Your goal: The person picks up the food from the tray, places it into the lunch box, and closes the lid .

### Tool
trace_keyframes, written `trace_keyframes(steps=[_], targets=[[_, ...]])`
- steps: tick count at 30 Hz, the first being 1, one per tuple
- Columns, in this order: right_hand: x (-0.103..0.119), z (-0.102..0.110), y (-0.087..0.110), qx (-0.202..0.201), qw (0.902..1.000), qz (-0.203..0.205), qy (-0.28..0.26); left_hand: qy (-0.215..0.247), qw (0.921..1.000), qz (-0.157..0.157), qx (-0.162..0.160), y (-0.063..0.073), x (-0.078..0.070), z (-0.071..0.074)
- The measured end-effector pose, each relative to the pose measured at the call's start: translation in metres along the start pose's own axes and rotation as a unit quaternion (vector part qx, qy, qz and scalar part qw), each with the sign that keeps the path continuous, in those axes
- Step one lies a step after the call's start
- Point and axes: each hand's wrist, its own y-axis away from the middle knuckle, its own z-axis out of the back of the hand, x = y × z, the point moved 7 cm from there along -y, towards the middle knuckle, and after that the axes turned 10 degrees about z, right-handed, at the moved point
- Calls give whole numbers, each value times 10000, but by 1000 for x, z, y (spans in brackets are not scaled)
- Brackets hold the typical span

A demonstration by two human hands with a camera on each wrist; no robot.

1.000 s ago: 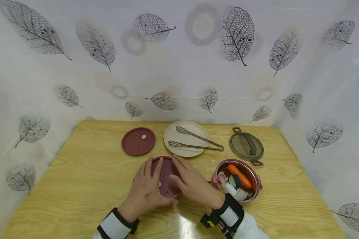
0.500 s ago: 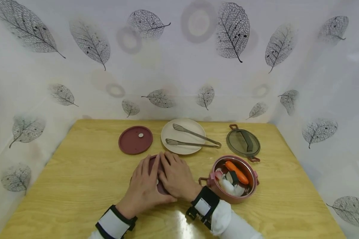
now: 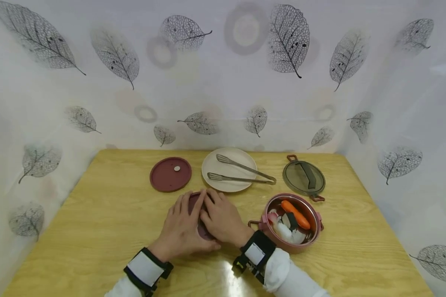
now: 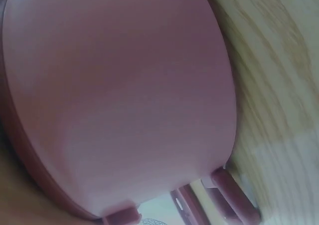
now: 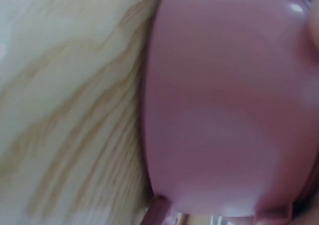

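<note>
In the head view both hands lie over a round pot with a dark red lid (image 3: 194, 199), on the near middle of the table. My left hand (image 3: 182, 231) spreads its fingers across the lid's left side, thumb along the near edge. My right hand (image 3: 223, 218) presses on the lid's right part, its fingertips at the far rim beside the left fingers. Between them they hide most of the lid. The pot's smooth pink wall (image 4: 129, 95) fills the left wrist view, with dark red handle parts (image 4: 234, 195) low down. Its pink wall (image 5: 224, 110) shows in the right wrist view too.
To the right stands an open pink pot (image 3: 266, 206) holding a carrot (image 3: 296, 214) and other food pieces. Behind it lies a glass lid (image 3: 301, 181). Tongs (image 3: 241, 180) rest on a white plate (image 3: 217, 159). A dark red round lid (image 3: 163, 175) lies back left.
My right hand has moved left over the lid and now touches it next to the left fingers. The left hand stays in about the same place.
</note>
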Motion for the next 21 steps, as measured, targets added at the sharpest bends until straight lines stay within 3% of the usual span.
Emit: trace_keyframes(steps=[4,8,15,21], targets=[[-8,-2,2,-81,9967,-504,-632,96,9995,-52,-286,1,-1,0],[-9,-6,7,24,9933,-866,-766,120,9976,-269,-628,6,-1,-1],[-7,-1,1,198,9938,-711,-831,-53,9943,-351,-1002,8,3,-2],[-5,-3,-2,570,9968,-546,-112,75,9943,-355,-1004,7,2,0]])
